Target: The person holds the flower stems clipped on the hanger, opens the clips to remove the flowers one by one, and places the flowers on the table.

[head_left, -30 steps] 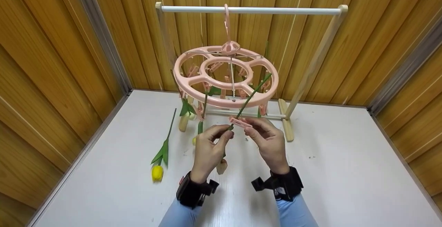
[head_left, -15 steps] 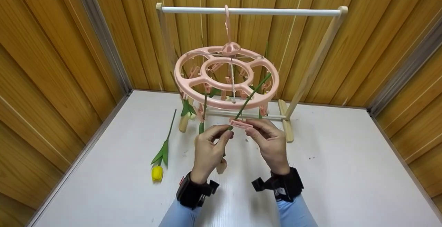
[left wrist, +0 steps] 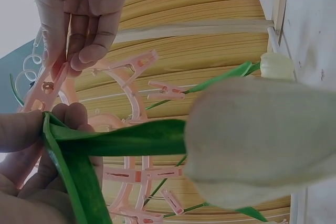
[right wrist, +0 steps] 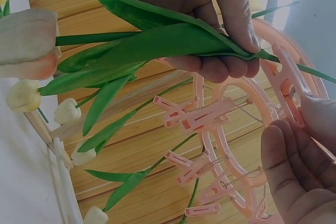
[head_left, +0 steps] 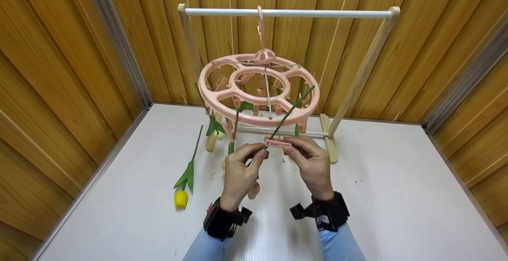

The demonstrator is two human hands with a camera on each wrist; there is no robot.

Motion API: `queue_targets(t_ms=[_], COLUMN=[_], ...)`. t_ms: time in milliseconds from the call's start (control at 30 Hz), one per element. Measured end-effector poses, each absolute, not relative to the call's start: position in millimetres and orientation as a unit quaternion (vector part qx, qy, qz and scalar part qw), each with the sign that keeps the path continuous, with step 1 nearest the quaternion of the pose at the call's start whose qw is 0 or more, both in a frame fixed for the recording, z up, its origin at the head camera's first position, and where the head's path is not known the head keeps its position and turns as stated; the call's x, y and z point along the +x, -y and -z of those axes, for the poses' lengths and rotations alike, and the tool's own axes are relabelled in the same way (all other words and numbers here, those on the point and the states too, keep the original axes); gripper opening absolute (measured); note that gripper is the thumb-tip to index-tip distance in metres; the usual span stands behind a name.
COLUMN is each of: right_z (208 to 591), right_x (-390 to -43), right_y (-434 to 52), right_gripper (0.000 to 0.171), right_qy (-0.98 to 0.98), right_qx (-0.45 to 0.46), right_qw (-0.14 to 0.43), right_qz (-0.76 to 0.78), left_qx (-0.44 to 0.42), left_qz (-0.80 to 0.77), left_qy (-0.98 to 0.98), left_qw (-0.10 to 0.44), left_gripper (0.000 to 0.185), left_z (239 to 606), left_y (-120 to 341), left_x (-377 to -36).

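Observation:
My left hand pinches an artificial tulip just where its leaves meet the stem. The pale, pink-tinged bloom points down toward me, and the bare stem slants up to the right across the hanger's front rim. With thumb and fingers, my right hand holds a pink clothespin by its handle end. In the right wrist view the clothespin's other end lies at the stem, just beyond the leaves. Whether it is clamped on cannot be told.
A pink oval clip hanger hangs from a white rod on a wooden stand. Several tulips hang head-down from its clips, including a white one. On the white table at left lies a yellow tulip. Wood-panelled walls enclose the table.
The clothespin has turned closer to level against the stem. The hanger sways slightly, and the stem's tip has shifted a little right. Both hands stay nearly in place.

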State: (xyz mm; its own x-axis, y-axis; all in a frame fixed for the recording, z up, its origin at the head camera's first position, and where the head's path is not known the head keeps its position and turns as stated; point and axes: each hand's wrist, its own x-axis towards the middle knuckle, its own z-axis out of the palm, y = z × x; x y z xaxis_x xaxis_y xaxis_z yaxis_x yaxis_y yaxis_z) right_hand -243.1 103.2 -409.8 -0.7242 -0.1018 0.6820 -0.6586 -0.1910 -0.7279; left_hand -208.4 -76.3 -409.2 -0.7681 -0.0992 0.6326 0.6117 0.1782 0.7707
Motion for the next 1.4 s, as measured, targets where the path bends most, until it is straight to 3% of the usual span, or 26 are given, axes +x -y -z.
queue_targets(t_ms=[1400], right_z=[409.4], right_x=[-243.5], right_y=[-104.3], right_gripper=[0.019], right_qy=[0.582], right_qx=[0.299], right_qw=[0.202], right_qz=[-0.729], left_qx=[-0.173], left_qz=[0.599], left_qy=[0.712], left_qw=[0.323], left_gripper=[0.011], left_z=[410.2], left_y=[76.6], left_x=[-209.2])
